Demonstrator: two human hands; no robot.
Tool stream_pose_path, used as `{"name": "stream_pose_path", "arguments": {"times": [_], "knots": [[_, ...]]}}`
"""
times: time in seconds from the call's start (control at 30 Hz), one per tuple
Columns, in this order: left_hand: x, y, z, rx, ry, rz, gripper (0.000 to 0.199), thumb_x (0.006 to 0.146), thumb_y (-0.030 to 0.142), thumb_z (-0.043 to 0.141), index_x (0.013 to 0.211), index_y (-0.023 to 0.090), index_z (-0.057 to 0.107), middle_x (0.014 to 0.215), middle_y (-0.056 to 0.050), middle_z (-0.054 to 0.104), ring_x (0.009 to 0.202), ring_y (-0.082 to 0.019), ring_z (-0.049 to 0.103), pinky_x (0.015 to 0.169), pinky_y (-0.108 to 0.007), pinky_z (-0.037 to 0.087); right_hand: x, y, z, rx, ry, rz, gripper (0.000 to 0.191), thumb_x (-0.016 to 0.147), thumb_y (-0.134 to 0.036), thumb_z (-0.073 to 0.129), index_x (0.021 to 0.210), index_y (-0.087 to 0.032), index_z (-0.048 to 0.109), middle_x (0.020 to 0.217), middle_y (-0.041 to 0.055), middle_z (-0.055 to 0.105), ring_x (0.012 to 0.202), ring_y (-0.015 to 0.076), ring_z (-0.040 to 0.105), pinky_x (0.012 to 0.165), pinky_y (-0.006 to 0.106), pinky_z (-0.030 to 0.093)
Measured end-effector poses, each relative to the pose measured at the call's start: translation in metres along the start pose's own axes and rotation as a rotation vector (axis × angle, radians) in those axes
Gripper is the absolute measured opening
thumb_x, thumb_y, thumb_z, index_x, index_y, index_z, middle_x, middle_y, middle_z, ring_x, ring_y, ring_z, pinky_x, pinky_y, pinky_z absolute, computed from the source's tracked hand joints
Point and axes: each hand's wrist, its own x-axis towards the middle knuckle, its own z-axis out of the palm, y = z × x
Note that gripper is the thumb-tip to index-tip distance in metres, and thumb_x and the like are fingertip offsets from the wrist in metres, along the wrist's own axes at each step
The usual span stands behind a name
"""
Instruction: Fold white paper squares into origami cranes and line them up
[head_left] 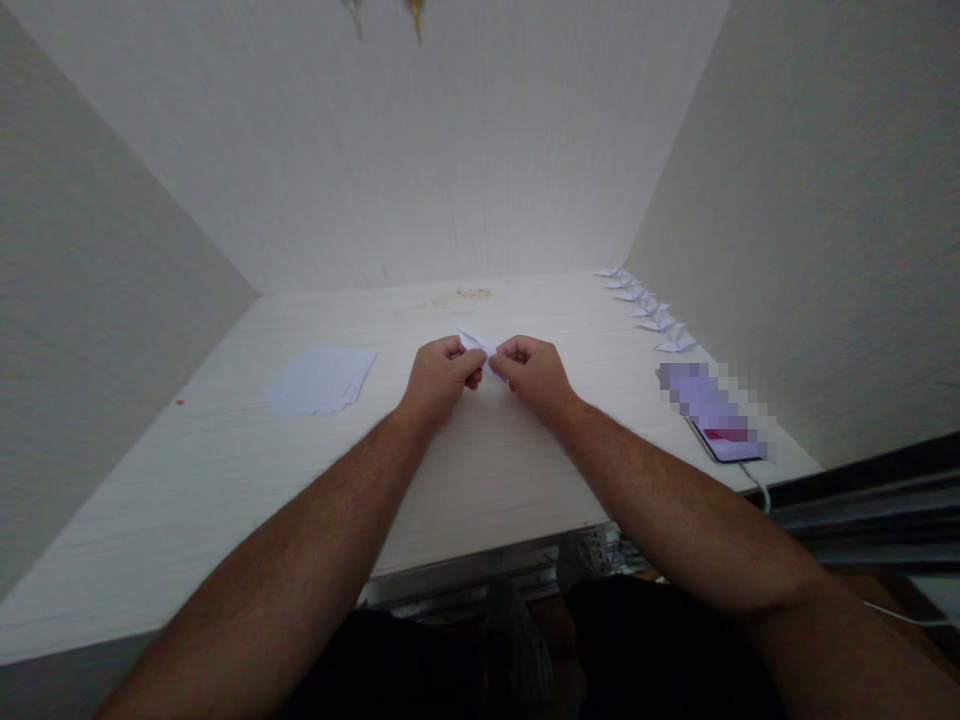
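Observation:
A small piece of folded white paper [471,338] is held above the middle of the table, its pointed end sticking up to the left. My left hand [444,376] pinches it from the left between thumb and fingers. From the right, my right hand [534,373] pinches the same paper, thumb close to the other thumb. The fingers hide much of the paper, so its full shape cannot be made out.
A stack of white paper sheets [321,380] lies on the white table [495,480] at the left. Several folded paper figures [660,322] line the right wall. A phone [712,415] with a white cable [759,487] lies near the right edge.

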Motion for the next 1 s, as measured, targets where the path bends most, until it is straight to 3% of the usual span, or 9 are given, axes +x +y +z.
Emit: {"name": "stream_pose_path", "arguments": {"times": [0.37, 0.57, 1.0], "knots": [[-0.004, 0.010, -0.001, 0.072, -0.032, 0.020, 0.013, 0.068, 0.024, 0.071, 0.061, 0.017, 0.062, 0.051, 0.003, 0.056, 0.048, -0.008, 0.047, 0.049, -0.022, 0.036, -0.002, -0.001, -0.002, -0.023, -0.005, -0.038, 0.020, 0.067, -0.037, 0.069, 0.064, -0.020, 0.058, 0.055, -0.0046, 0.054, 0.053, 0.0100, 0.044, 0.051, 0.025, 0.035], [-0.002, 0.005, 0.001, -0.063, -0.041, -0.026, 0.016, 0.064, 0.022, 0.071, 0.059, 0.019, 0.056, 0.049, 0.003, 0.055, 0.046, -0.008, 0.047, 0.048, -0.022, 0.035, -0.004, -0.002, -0.001, -0.086, 0.024, -0.118, 0.015, 0.070, -0.030, 0.064, 0.062, -0.020, 0.056, 0.055, -0.0052, 0.052, 0.054, 0.0099, 0.043, 0.053, 0.025, 0.034], [-0.002, 0.005, 0.001, -0.098, -0.088, -0.034, 0.020, 0.064, 0.025, 0.076, 0.062, 0.018, 0.057, 0.052, 0.004, 0.054, 0.046, -0.008, 0.047, 0.048, -0.022, 0.036, -0.008, -0.007, -0.001, -0.073, 0.033, -0.092, 0.019, 0.071, -0.033, 0.066, 0.061, -0.019, 0.058, 0.054, -0.0045, 0.053, 0.053, 0.0099, 0.043, 0.052, 0.025, 0.033]]}}
